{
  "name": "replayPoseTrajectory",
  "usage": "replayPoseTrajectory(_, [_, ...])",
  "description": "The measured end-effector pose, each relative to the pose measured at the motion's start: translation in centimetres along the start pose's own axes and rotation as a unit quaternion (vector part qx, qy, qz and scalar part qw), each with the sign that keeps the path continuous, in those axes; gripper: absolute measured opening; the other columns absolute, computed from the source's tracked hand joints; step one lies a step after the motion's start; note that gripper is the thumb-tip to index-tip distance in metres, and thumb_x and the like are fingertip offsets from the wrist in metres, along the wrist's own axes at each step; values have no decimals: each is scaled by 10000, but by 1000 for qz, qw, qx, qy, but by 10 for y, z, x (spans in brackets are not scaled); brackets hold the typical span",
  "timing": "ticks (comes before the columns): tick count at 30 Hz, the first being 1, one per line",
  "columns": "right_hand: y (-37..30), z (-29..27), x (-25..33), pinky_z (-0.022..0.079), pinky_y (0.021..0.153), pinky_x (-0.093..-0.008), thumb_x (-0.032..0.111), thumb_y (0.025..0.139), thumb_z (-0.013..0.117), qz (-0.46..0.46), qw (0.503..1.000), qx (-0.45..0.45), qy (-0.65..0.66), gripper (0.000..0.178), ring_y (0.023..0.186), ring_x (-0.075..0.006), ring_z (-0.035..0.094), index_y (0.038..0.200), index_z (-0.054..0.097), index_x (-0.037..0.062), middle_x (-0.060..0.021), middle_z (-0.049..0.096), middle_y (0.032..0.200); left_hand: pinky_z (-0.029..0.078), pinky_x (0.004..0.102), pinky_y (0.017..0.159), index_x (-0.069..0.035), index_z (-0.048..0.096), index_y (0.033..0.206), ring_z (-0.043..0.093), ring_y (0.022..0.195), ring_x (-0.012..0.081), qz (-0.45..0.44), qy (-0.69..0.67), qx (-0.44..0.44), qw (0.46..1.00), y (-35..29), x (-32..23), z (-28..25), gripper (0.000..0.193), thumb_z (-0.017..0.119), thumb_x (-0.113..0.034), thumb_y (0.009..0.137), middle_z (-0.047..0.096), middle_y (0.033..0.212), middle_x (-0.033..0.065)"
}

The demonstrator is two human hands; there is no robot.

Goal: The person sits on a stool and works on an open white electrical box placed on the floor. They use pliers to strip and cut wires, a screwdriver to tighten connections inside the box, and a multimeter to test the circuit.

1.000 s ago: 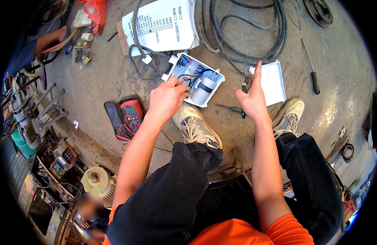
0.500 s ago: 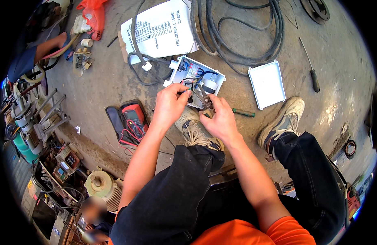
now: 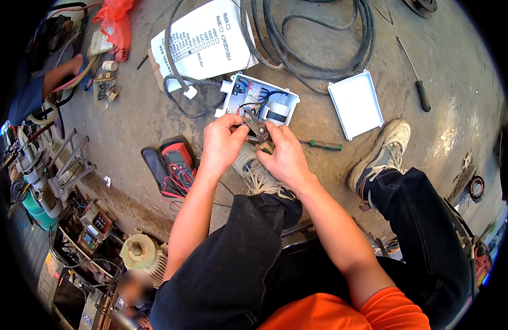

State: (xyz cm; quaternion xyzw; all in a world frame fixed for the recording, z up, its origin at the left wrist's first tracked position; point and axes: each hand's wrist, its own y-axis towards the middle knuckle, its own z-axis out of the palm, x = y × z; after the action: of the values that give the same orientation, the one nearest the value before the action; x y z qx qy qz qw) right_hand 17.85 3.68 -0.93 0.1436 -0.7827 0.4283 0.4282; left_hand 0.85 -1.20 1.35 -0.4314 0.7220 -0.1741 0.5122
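Black cable coil biggest, on the floor at the far side. Printed carton left of it, a cable lying across. White box is just this side of the carton, on the floor beyond the left shoe, open side up, wires exposed. Nothing visibly clamps it, so a hard tug could drag it or strain terminations. Its likely lid lies apart to the right; red multimeter near the left forearm. Left hand: thumb and forefinger pinched, looks like on one of the wires, too small to confirm. Right hand: fingers wrapped round the pliers, nose right at the left fingertips, by the box's near edge. Can't tell if the jaws have bitten. Main risk, my read: slip or over-squeeze there nips skin or nicks a conductor. Green-handled screwdriver just right of the right hand, could get knocked. Smallest: banded cylinder in the box; if it's a charged capacitor, metal across its terminals could spark.
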Motion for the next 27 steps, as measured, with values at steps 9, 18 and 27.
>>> replayPoseTrajectory(9, [1, 1, -7, 515, 919, -457, 150, 741, 789, -22, 1000, -7, -14, 694, 1042, -386, 616, 1380, 554, 13, -191, 598, 1083, 525, 254, 634, 59, 703, 1005, 660, 688, 95, 1, 20, 3, 1000, 1, 1, -1, 131, 651, -40, 936, 709, 776, 59])
replayPoseTrajectory(18, [1, -1, -6, 532, 901, -467, 157, 745, 789, -18, 999, -1, -27, 688, 1036, -396, 638, 1379, 557, 22, -195, 612, 1083, 498, 254, 606, 49, 704, 991, 633, 660, 87, 14, 33, 6, 999, 1, 0, -2, 134, 659, -63, 934, 692, 738, 52])
replayPoseTrajectory(27, [2, -2, -3, 534, 907, -467, 167, 746, 795, -8, 999, 4, -37, 682, 1048, -391, 641, 1371, 561, 27, -193, 618, 1101, 476, 248, 583, 32, 723, 1030, 609, 643, 75, 33, 38, -3, 999, 1, 5, -2, 165, 671, -89, 930, 678, 715, 36])
